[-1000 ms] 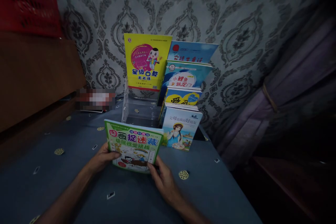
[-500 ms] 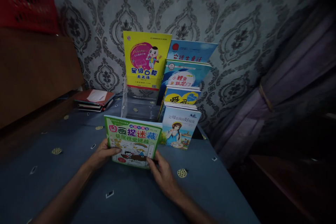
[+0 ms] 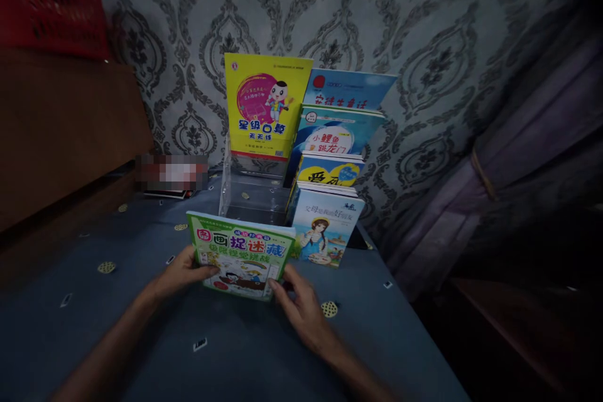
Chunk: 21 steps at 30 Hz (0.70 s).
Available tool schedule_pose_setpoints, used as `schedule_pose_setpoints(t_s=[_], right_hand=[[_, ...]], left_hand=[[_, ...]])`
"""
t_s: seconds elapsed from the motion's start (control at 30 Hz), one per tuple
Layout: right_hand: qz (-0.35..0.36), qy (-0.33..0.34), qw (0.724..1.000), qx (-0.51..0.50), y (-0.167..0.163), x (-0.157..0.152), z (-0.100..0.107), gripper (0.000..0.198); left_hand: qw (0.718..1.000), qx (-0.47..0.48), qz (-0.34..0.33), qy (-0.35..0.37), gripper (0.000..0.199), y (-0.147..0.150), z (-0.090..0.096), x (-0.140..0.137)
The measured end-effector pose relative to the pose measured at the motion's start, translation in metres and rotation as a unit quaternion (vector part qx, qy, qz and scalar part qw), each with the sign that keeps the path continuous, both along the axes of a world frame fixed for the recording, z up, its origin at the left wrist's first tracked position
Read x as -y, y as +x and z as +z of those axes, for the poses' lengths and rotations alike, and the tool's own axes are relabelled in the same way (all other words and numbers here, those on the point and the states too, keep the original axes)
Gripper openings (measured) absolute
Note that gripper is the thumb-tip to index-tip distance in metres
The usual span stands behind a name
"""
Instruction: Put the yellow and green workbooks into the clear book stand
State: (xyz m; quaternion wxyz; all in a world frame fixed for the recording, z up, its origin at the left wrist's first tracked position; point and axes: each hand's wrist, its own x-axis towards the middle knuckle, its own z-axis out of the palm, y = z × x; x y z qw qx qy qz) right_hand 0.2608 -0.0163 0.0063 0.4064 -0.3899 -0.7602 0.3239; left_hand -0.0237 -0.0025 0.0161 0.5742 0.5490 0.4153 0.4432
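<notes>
Head view: left hand [image 3: 180,271], thumb on cover, grips left edge of a green-bordered, rectangular paper book [image 3: 240,267], 7 o'clock in frame; right hand [image 3: 301,303] pinches its right edge. Cover faces wearer, top toward 12, longer visible side 9-to-3. Clear, boxy plastic rack [image 3: 227,187] at book's 12.

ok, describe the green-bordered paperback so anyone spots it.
On the blue patterned cloth, find the clear plastic tiered rack. At its near end is the green-bordered paperback. Unlike the yellow book behind and pale-blue book beside it, it's gripped by the left hand and right hand.
</notes>
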Motion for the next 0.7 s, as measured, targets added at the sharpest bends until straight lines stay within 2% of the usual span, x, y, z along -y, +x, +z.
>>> schedule_pose_setpoints(t_s=[0.2, 0.53, 0.6, 0.7], right_hand=[[-0.002, 0.014, 0.999, -0.031, -0.003, -0.001, 0.015, 0.016], [-0.060, 0.049, 0.997, 0.001, -0.013, -0.008, 0.006, 0.017], [-0.061, 0.058, 0.996, -0.007, -0.015, -0.015, 0.011, 0.016], [-0.069, 0.086, 0.994, -0.010, -0.020, -0.030, 0.029, 0.018]], left_hand=[[0.992, -0.105, 0.056, 0.053, 0.043, -0.011, 0.021, 0.006], [0.969, -0.178, 0.132, 0.110, 0.033, -0.001, 0.015, 0.000], [0.968, -0.171, 0.133, 0.126, 0.033, -0.001, 0.023, -0.007], [0.965, -0.165, 0.133, 0.153, 0.034, -0.004, 0.048, -0.022]])
